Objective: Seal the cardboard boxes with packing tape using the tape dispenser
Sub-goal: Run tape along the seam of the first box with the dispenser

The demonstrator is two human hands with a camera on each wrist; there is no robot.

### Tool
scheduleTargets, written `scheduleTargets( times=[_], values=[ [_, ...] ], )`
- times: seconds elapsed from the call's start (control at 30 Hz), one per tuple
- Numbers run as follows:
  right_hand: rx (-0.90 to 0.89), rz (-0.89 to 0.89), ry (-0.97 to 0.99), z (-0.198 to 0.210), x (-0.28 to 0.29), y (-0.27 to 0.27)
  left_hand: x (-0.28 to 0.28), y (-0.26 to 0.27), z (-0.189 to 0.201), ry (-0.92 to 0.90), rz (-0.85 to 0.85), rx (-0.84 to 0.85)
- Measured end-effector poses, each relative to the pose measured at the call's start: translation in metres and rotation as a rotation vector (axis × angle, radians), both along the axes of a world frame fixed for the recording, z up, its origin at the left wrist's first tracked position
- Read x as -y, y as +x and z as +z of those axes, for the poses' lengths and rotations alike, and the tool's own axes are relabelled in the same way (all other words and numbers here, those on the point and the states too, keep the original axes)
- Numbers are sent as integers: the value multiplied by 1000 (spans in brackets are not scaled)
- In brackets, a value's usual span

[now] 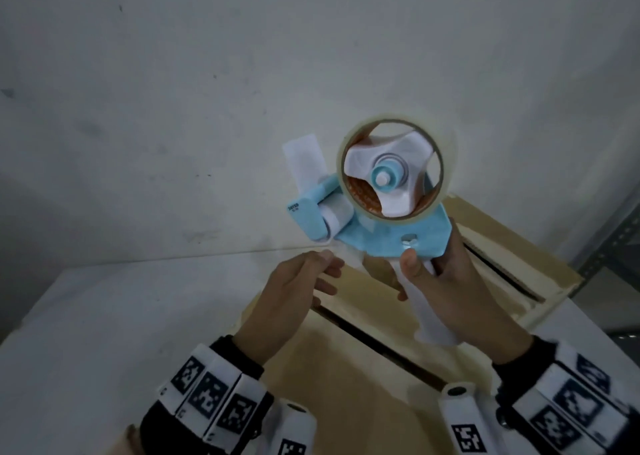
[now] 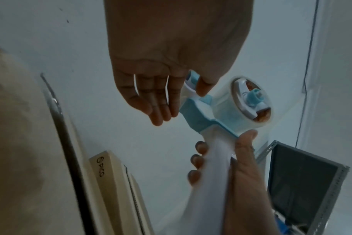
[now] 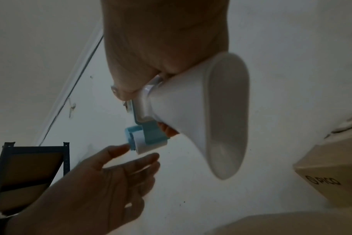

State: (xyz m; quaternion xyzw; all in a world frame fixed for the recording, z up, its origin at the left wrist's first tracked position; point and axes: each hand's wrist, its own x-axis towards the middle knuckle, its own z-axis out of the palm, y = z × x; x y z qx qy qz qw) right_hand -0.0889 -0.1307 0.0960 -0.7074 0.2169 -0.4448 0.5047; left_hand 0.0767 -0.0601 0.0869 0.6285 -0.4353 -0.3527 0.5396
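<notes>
My right hand [image 1: 450,288] grips the white handle of a blue and white tape dispenser [image 1: 388,226] and holds it up in the air. A clear tape roll [image 1: 450,150] sits on its hub. My left hand [image 1: 298,288] reaches up to the front roller [image 3: 140,143] with straight fingers [image 2: 161,111], its thumb [image 2: 203,85] at the dispenser's front. I cannot tell whether it holds the tape end. Below the hands lies a cardboard box [image 1: 346,368] with a dark gap between its top flaps. A second box [image 1: 502,247] stands behind it to the right.
The boxes rest on a white table [image 1: 104,316] against a white wall [image 1: 207,108]. A grey metal shelf [image 1: 616,240] stands at the right, also in the left wrist view [image 2: 301,174]. Left of the boxes is bare tabletop.
</notes>
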Motion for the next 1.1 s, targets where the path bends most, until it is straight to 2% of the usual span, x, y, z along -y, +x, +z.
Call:
scheduleTargets(
  times=[0.13,0.3,0.43,0.53,0.63,0.77,1.1],
  values=[
    [70,-2,-45,-5,2,7,4,1,14,-5,-4,-220],
    [100,17,-10,-11,6,6,5,4,10,9,-24,-213],
    [130,18,15,-11,10,2,7,8,7,64,-30,-452],
    [129,6,21,-15,11,0,9,8,12,64,-66,-561],
    [125,-1,29,-18,11,1,12,4,17,89,-136,-583],
    [120,6,18,-19,11,3,15,2,15,84,-129,-578],
    [157,7,46,-23,9,0,17,0,14,189,-90,-800]
  ],
)
